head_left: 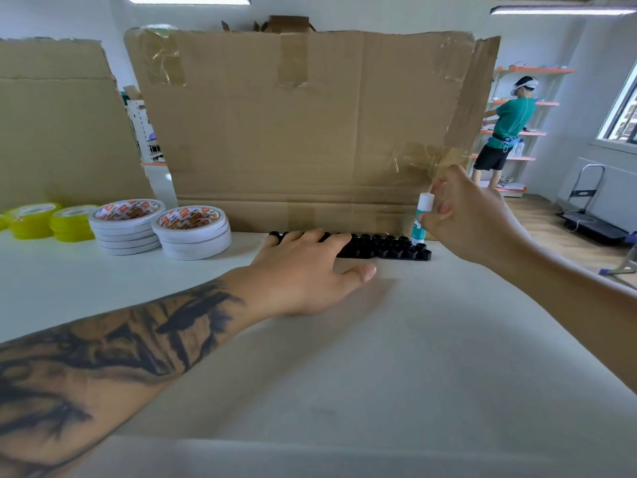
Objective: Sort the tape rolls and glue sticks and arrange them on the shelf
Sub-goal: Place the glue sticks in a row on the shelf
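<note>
On the white shelf [379,339], the right hand [472,215] pinches a glue stick [422,219] upright by its white cap, its base at the right end of a black holder [386,250] that lies against the cardboard sheet [293,132]; whether the base sits in a socket or just touches the holder is hard to tell. The left hand [306,270] rests flat, fingers straight, on the holder's left part. Two white tape stacks [158,229] and yellow tape rolls [51,220] stand well to its left.
</note>
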A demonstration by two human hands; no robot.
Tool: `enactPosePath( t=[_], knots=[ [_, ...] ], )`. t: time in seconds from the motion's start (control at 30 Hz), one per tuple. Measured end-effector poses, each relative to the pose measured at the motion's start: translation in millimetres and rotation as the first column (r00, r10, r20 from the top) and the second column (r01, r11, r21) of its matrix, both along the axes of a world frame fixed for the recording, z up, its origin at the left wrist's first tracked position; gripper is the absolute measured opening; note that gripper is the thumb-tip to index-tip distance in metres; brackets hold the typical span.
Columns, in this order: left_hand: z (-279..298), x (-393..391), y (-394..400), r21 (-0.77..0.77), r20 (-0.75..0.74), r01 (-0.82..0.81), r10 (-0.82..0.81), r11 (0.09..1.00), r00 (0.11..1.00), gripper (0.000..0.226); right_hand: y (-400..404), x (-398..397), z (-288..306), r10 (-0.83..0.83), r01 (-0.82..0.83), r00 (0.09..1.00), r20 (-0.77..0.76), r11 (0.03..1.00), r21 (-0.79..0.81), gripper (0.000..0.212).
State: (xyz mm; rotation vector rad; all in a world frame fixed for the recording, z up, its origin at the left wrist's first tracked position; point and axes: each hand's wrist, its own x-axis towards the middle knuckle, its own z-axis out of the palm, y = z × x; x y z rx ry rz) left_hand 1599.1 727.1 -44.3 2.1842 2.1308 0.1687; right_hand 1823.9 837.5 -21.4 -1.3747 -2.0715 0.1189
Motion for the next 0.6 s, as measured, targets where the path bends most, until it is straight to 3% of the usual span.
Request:
enactPosePath(
  t=[0.2,0.4,0.6],
  knots=[
    [28,-9,-21,0.136,0.022,0.068,-0.071,0.988,0.997,0.07,-38,-16,28,0.015,-0.032,0.991,0.133,0.991,0.128,0.036],
    [48,-62,-65,0.164,-0.073,0.099,-0.088,0.982,0.993,0.061,-94,-89,28,0.188,-0.184,0.904,0.384,0.982,-0.047,0.051],
    [40,-176,-129,0.178,-0.192,0.019,0.015,0.984,0.981,0.067,-140,-206,17,0.418,-0.417,0.802,0.426,0.903,-0.101,0.058]
  ],
)
